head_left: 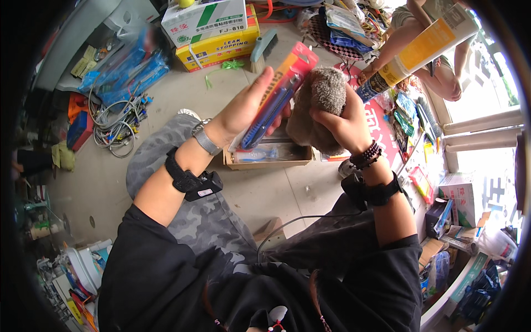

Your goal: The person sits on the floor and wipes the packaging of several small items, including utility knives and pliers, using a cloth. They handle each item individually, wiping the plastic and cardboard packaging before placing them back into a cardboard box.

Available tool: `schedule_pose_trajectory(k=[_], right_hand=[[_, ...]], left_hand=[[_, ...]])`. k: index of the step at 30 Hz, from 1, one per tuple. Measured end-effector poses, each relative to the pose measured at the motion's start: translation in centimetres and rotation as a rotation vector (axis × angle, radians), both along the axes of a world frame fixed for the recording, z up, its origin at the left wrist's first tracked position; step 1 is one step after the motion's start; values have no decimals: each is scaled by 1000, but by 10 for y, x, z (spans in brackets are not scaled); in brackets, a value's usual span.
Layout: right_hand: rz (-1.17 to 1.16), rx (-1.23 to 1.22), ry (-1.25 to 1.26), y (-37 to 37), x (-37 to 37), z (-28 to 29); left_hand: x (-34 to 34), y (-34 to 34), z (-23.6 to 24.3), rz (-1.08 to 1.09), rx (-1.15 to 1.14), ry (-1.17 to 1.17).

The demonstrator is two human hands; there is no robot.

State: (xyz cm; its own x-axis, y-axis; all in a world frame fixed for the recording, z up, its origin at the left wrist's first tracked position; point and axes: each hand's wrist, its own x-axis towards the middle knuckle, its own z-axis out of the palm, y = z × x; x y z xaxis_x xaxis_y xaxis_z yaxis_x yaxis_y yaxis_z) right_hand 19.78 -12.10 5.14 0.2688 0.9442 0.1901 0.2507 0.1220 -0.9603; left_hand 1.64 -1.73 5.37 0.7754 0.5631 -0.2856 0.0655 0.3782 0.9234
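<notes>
My left hand is closed around a blister pack with a red and orange card and a long blue utility knife inside. The pack is tilted, its top leaning to the right. Just beside it, my right hand grips a bunched grey-brown cloth, which lies against or very near the pack's edge. Beneath both hands an open cardboard box rests on the floor, with clear-packaged blue items inside. The fingers of my left hand are partly hidden behind the pack.
A yellow carton with a white box on top stands at the back, beside a brush. Coiled grey hoses lie left. A yellow tube and another person's bent arm are at the far right, near piled packages.
</notes>
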Motion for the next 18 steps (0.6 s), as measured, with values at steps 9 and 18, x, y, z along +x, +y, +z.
schedule_pose_trajectory(k=[9,18], right_hand=[[-110,72,216,-5,6,14],[-74,306,123,-8,-5,11]], left_hand=[[-13,9,-2,-183,-127,-119],[-3,4,-21,-136,-2,-100]])
